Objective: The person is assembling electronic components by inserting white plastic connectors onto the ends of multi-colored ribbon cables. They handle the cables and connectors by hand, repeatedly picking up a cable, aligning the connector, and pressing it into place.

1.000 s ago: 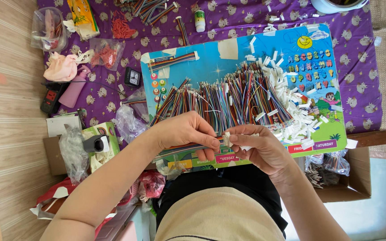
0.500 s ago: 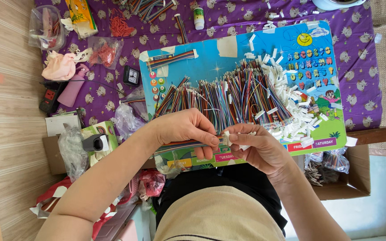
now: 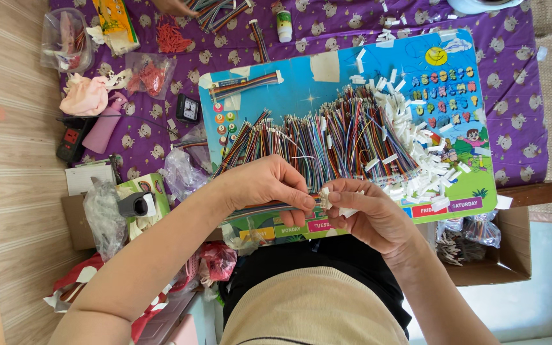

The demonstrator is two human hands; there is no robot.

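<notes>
A flat bundle of coloured wires (image 3: 269,207) is pinched between thumb and fingers of the left hand (image 3: 269,185). Its end is met by the right hand (image 3: 362,214), whose fingertips are closed on a small white connector (image 3: 322,198) right between the two hands.

Just beyond the hands, a large heap of finished wire sets (image 3: 327,137) is spread over a blue picture board (image 3: 301,83); many appear already done. Loose white tabs (image 3: 426,156) are scattered beyond the right hand. More wire bundles (image 3: 215,13) lie far ahead on the purple cloth (image 3: 512,96), seemingly still to be worked. A cardboard box (image 3: 512,255) holding bagged parts is seen beside the right forearm.

Against the earlier frames, the left hand is seen shifted slightly along the bundle; the grips and the heap appear unchanged.
</notes>
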